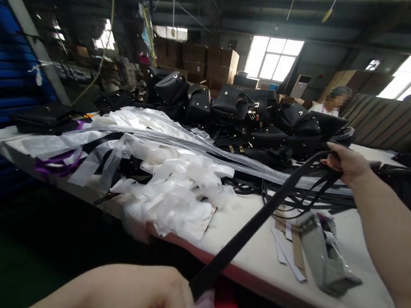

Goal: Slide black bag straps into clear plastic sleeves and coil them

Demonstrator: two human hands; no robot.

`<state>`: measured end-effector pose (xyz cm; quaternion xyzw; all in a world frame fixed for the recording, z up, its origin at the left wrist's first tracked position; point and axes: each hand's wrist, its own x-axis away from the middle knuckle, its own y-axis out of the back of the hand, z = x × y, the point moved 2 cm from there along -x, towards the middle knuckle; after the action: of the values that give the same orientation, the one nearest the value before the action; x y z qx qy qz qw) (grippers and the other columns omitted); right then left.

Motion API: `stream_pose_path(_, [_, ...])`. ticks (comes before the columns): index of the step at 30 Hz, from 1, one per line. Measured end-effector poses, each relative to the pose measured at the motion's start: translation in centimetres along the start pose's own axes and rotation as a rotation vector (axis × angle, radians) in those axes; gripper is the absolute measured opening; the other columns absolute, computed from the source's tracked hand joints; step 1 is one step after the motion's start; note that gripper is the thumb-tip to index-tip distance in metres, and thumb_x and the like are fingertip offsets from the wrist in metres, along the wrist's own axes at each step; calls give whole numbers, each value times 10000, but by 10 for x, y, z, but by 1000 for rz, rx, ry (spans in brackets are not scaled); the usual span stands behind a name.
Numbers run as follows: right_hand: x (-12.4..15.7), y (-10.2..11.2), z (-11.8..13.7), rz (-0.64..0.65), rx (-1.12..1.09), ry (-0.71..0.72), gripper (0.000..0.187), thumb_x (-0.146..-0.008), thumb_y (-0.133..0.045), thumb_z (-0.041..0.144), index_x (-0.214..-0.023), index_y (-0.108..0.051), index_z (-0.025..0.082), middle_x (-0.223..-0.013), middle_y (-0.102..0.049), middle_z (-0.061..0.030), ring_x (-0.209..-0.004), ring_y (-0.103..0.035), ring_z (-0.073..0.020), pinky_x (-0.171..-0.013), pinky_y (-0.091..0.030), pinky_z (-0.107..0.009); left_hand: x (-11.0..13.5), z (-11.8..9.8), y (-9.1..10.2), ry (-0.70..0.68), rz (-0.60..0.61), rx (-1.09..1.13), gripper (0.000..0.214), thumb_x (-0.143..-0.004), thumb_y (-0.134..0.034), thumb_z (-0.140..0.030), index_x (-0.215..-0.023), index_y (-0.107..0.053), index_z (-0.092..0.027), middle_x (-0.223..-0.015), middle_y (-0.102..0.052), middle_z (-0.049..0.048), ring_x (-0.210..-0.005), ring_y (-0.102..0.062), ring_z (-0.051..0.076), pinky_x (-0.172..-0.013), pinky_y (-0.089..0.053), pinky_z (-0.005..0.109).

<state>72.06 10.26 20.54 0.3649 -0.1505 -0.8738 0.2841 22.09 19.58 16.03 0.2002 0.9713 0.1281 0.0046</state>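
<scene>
A long black strap (243,237) runs taut and slanting between my two hands, above the table's front edge. My left hand (151,294), low in the view, is closed round its near end; a bit of clear plastic shows beside the fingers. At the right, my right hand (346,163) grips the far end, with thin black loops hanging just below it. Beneath that hand lie more black straps (306,195) and long strips of clear plastic film (255,167).
Crumpled white plastic wrapping (173,189) covers the left of the white table (246,216). Black handbags (228,103) are heaped behind. A grey tape dispenser (326,255) sits at right beside cardboard strips (293,245). A person (328,105) is beyond the bags.
</scene>
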Motion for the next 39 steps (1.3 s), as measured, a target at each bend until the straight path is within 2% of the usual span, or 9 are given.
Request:
stream_pose_path(4, [7,-36,-10,-5,295,-109,376,-771,-711,476,-546,-575,206,-506,-528,-32,-622,-549,-173,-709,-416,-361,19,28,-12,267,-204,-168,333,-894,-515,-395,-628,-533,-195,-640,-551,16,-623,-499,142,-624,-434,226])
stream_pose_path(8, [40,-85,45,27,377,-53,280,-800,-702,431,-767,-693,154,-854,-684,-117,-911,-593,-234,-819,-426,-348,31,57,-16,406,-390,-273,245,-905,-487,-274,-723,-619,-175,-761,-607,18,-731,-547,148,-701,-443,213])
stream_pose_path(10, [85,-120,84,365,1,-171,523,-948,-442,544,-683,-681,161,-697,-666,-77,-693,-585,-165,-680,-445,-294,33,65,-16,418,-426,-263,263,-919,-470,-262,-717,-608,-168,-752,-590,6,-712,-538,139,-673,-428,206])
stream_pose_path(11, [117,-143,103,728,-211,-250,649,-962,-336,611,-662,-685,153,-676,-668,-79,-641,-579,-155,-643,-451,-289,34,68,-15,408,-435,-252,268,-922,-473,-267,-707,-597,-165,-740,-578,0,-696,-528,134,-657,-419,204])
stream_pose_path(15, [252,-224,156,1390,-586,-384,595,-842,-500,705,-765,-761,175,-758,-718,-40,-687,-637,-174,-726,-512,-330,33,69,-20,318,-461,-230,275,-916,-486,-275,-677,-567,-165,-725,-566,-3,-685,-505,127,-662,-411,206])
stream_pose_path(19, [303,-273,167,1084,-1063,-780,438,-725,-710,610,-999,-763,273,-1016,-732,-7,-980,-641,-231,-924,-461,-364,27,70,-28,256,-428,-241,218,-885,-502,-224,-687,-581,-175,-741,-594,2,-721,-519,136,-730,-431,219])
stream_pose_path(27, [212,-236,140,208,-1078,-673,494,-756,-695,603,-546,-530,187,-641,-513,-15,-630,-459,-144,-637,-427,-273,36,97,-32,151,-406,-296,256,-877,-518,-233,-635,-574,-171,-658,-550,-5,-674,-511,122,-668,-424,207])
stream_pose_path(34, [283,-281,158,796,-548,-552,481,-772,-663,627,-670,-692,157,-621,-577,-25,-594,-490,-143,-553,-391,-255,38,104,-30,124,-423,-392,151,-792,-559,-163,-658,-629,-172,-628,-570,-12,-625,-512,121,-647,-433,206])
stream_pose_path(39, [287,-266,156,864,-510,-663,398,-812,-643,577,-854,-711,187,-660,-660,-18,-529,-578,-149,-518,-468,-270,61,106,-33,159,-511,-374,229,-765,-538,-61,-804,-712,-205,-885,-710,4,-967,-612,183,-1087,-343,368])
